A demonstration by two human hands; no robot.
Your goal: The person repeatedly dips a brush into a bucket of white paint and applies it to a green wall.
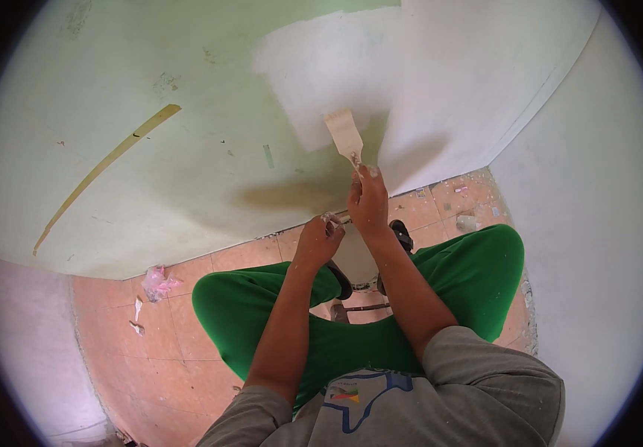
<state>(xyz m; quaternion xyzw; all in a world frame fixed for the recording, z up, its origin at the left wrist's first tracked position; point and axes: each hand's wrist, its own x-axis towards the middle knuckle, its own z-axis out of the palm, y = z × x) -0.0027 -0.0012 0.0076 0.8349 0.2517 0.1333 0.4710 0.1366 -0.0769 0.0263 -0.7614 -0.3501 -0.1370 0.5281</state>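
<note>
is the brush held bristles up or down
Bristles up, leaning slightly: the brush rises from the right hand, its wide end above the narrow handle.

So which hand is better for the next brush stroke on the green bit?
Probably the right hand: it holds the brush by its handle, raised in front of the wall, near the green. The left hand is lower, with no brush showing.

My right hand hides part of the brush. I can't tell if my left hand holds anything. The letters on my shirt are too small to read.
</note>
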